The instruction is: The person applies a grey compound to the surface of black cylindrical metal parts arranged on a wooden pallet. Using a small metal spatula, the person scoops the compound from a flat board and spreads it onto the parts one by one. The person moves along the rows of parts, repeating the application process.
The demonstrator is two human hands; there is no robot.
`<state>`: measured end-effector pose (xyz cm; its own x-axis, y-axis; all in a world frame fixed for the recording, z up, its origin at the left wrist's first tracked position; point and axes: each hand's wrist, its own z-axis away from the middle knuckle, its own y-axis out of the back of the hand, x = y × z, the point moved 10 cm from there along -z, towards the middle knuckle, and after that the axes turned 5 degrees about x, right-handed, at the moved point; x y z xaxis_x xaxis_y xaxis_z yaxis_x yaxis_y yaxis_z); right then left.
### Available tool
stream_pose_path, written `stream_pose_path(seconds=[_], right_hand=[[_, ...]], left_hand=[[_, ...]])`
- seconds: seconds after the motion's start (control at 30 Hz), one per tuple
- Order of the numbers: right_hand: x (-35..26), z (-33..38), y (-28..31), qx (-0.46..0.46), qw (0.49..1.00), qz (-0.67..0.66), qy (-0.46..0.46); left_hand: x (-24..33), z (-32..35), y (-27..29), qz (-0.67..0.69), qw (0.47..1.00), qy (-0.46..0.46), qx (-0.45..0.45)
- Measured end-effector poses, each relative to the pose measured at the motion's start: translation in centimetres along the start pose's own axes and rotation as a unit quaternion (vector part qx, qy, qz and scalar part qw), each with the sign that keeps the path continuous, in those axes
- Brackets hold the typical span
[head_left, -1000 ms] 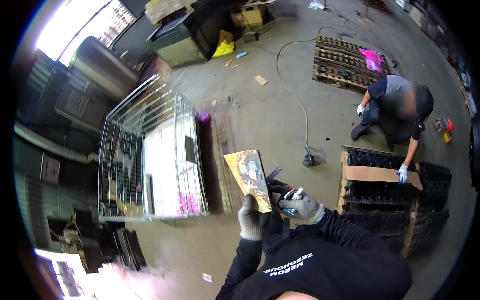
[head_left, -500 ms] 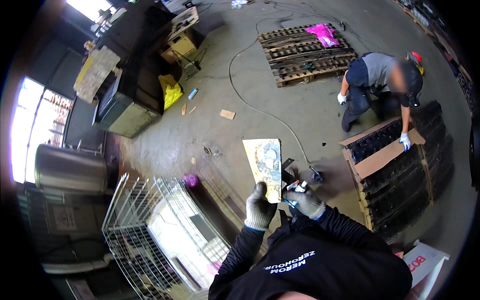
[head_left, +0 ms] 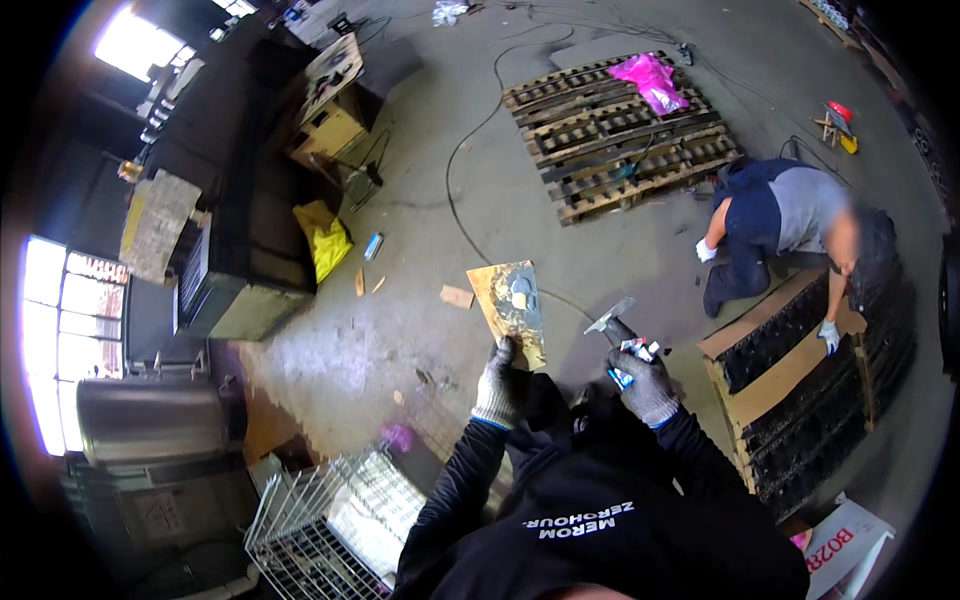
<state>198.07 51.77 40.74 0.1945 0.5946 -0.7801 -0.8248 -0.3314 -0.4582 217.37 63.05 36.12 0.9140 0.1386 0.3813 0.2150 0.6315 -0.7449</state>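
My left hand (head_left: 497,385), in a grey work glove, grips the lower edge of a flat brown cardboard piece (head_left: 508,305) smeared with grey paste. My right hand (head_left: 645,380), also gloved, holds a small metal putty knife (head_left: 610,317) by its handle, blade up and just right of the cardboard, together with a small tube. Both hands are raised in front of my dark sweatshirt.
A co-worker (head_left: 790,225) kneels at the right beside a dark stack topped with cardboard (head_left: 790,370). A wooden pallet (head_left: 620,130) with a pink bag lies beyond. A wire cage (head_left: 320,530) stands at lower left, a cable (head_left: 470,200) crosses the concrete floor, dark cabinets at left.
My view has swung left to right, so the wire cage slid to the lower left and the pallet came nearer the middle. Both hands keep the cardboard and putty knife.
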Motion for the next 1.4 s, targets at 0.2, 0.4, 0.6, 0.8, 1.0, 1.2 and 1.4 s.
stream_pose_path(seconds=[0.2,0.4,0.6,0.8,1.0,1.2,1.4], right_hand=[[-1.5,-13.3,3.5,0.134,0.989,0.045,-0.045],[1.7,-28.9,8.0,0.242,0.956,0.107,-0.127],[7.6,-42.7,12.5,0.358,0.904,0.096,-0.211],[13.6,-56.1,13.3,0.339,0.903,0.101,-0.245],[20.5,-69.3,14.5,0.257,0.937,0.121,-0.203],[25.5,-79.2,18.2,0.227,0.935,0.179,-0.206],[29.6,-85.7,17.4,0.155,0.946,0.211,-0.192]], left_hand=[[4.0,-19.0,-3.0,-0.132,0.989,0.055,-0.034],[5.3,-41.1,-0.6,-0.229,0.959,0.150,0.068],[4.0,-64.0,4.5,-0.414,0.889,0.147,0.133],[1.1,-80.5,9.2,-0.438,0.863,0.223,0.119],[-2.0,-92.1,13.7,-0.442,0.860,0.240,0.085],[-4.7,-95.9,16.8,-0.428,0.864,0.240,0.109],[0.7,-94.9,22.6,-0.628,0.759,-0.006,0.172]])
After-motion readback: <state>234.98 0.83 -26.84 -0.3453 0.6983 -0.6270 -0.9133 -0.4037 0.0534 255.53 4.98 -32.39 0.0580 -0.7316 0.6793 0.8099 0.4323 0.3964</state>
